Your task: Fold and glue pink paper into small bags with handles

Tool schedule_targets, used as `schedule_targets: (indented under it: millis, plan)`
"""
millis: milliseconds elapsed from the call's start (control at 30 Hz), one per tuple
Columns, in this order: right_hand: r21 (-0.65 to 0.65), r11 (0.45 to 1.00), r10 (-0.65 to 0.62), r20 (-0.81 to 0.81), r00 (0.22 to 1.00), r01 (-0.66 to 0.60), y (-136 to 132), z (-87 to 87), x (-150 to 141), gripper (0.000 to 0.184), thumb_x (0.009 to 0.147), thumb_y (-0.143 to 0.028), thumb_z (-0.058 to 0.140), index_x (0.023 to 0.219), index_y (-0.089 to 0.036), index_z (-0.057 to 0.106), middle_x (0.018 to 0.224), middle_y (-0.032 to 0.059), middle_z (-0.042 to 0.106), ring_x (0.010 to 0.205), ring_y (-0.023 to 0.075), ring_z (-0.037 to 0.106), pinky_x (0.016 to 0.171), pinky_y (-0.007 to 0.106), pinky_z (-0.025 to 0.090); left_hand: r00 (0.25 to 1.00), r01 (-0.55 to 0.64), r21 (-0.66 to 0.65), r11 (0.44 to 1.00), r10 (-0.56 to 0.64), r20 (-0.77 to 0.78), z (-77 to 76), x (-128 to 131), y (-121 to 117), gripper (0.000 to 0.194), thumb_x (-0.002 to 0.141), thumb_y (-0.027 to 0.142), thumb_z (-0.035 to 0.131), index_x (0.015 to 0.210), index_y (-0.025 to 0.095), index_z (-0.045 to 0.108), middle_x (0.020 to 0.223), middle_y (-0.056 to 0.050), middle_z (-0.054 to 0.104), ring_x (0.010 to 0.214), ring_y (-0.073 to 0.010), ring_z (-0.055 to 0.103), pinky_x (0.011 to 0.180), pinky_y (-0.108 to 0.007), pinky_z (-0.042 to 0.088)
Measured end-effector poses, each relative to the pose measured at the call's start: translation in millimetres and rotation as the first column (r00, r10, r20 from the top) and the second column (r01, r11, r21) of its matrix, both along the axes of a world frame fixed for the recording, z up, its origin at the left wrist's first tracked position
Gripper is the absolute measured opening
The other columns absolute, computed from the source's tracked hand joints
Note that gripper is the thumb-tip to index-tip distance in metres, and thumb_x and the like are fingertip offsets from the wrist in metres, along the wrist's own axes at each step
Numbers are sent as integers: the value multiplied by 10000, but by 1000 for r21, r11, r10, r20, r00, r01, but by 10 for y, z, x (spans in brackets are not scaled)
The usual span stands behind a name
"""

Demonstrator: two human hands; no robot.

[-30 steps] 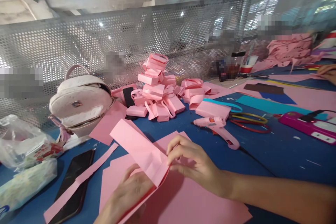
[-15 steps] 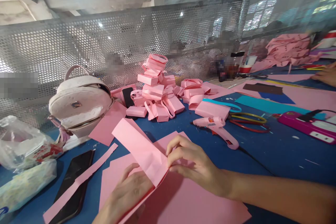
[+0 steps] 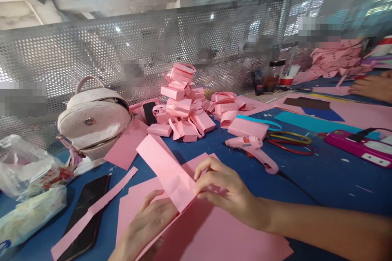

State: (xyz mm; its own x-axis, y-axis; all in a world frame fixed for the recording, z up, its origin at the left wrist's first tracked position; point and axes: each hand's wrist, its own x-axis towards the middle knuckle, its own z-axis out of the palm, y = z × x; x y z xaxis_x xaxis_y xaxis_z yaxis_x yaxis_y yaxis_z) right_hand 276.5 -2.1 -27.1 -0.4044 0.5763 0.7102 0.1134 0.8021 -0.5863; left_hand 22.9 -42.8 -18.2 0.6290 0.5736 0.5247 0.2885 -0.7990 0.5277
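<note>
A folded pink paper piece (image 3: pixel 167 167) is held between my two hands above a stack of pink paper sheets (image 3: pixel 232 232). My right hand (image 3: pixel 226 191) pinches its right corner between thumb and fingers. My left hand (image 3: pixel 150 222) grips the lower left part, its fingers partly hidden behind and inside the fold. To the left, a pink paper strip (image 3: pixel 93 210) lies across a black phone (image 3: pixel 84 216). The pink hot glue gun (image 3: pixel 254 151) rests on the blue table beyond my right hand.
Folded pink paper boxes (image 3: pixel 183 106) are piled at the back, right of a white backpack (image 3: pixel 94 118). Scissors (image 3: pixel 290 140) and a magenta power strip (image 3: pixel 359 147) lie to the right. Another person's hand (image 3: pixel 372 85) is at the far right. A plastic bag (image 3: pixel 21 167) sits left.
The folded paper has tilted slightly, its upper end shifting a little right. Both my hands keep their hold. The other person's hand at the far right has moved left.
</note>
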Motion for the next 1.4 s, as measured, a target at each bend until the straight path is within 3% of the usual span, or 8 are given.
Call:
schedule_targets:
  millis: [267, 400, 567, 767, 933, 1067, 1233, 1400]
  plan:
    - [11, 1000, -14, 15, 1000, 14, -2, 19, 4, 100, 965, -302, 606, 923, -230, 660, 942, 28, 574, 863, 143, 585, 883, 304, 462, 1000, 0, -23, 1000, 0, 25, -71, -33, 9, 436, 1045, 268, 373, 1473, 290, 458, 1349, -61, 643, 1291, -265, 566, 1160, -433, 367]
    - [2, 999, -35, 16, 999, 35, 4, 10, -1, 72, 951, -300, 627, 937, -233, 651, 937, 30, 595, 857, 151, 592, 884, 311, 470, 1000, 7, -51, 999, -6, 18, -49, -38, 14, 447, 1039, 316, 368, 1480, 337, 439, 1343, -64, 648, 1243, -292, 605, 1140, -492, 387]
    - [3, 999, -52, -7, 999, 52, -2, 54, -2, 171, 938, -382, 640, 928, -212, 647, 910, 40, 641, 859, 166, 607, 884, 319, 468, 1000, -2, -60, 998, 3, 12, -26, -37, 24, 451, 1018, 390, 398, 1461, 338, 471, 1286, -73, 684, 1180, -316, 646, 1125, -499, 406]
    - [-43, 999, 17, -31, 999, -19, -23, 102, 26, 370, 1067, -359, 325, 1012, -198, 654, 999, 73, 699, 969, 181, 637, 933, 339, 450, 1000, -29, -79, 996, 29, -5, -37, -39, 28, 442, 1013, 422, 398, 1440, 364, 495, 1274, -51, 691, 1169, -306, 654, 1141, -478, 392]
    - [-66, 998, -26, -43, 999, 23, 18, 53, 18, 202, 1028, -256, 479, 979, -213, 670, 982, 44, 729, 955, 164, 659, 934, 320, 461, 999, -40, -85, 996, 40, 2, -41, -41, 29, 441, 1006, 422, 412, 1437, 379, 495, 1268, -42, 694, 1158, -307, 662, 1144, -475, 393]
    - [-32, 999, -22, -104, 994, 19, 40, 51, 7, 116, 955, -297, 627, 899, -214, 685, 908, 43, 744, 916, 184, 669, 872, 343, 495, 999, -37, -83, 996, 38, 12, -37, -47, 26, 445, 1008, 410, 407, 1442, 363, 493, 1275, -54, 692, 1164, -312, 658, 1137, -473, 404]
    - [-9, 999, -35, -92, 995, 34, 7, 102, 14, 313, 1025, -393, 475, 854, -212, 665, 975, 66, 732, 940, 194, 639, 841, 363, 483, 999, -28, -80, 996, 30, 22, -33, -47, 28, 430, 1007, 389, 422, 1423, 341, 522, 1260, -59, 699, 1168, -308, 656, 1142, -477, 392]
    - [62, 997, -42, -21, 999, 44, -40, 126, -2, 169, 1014, -308, 521, 983, -226, 666, 950, 47, 714, 926, 185, 614, 863, 361, 457, 999, -13, -87, 996, 16, 36, -42, -45, 43, 408, 1003, 419, 426, 1377, 339, 568, 1232, -59, 710, 1117, -301, 682, 1133, -466, 404]
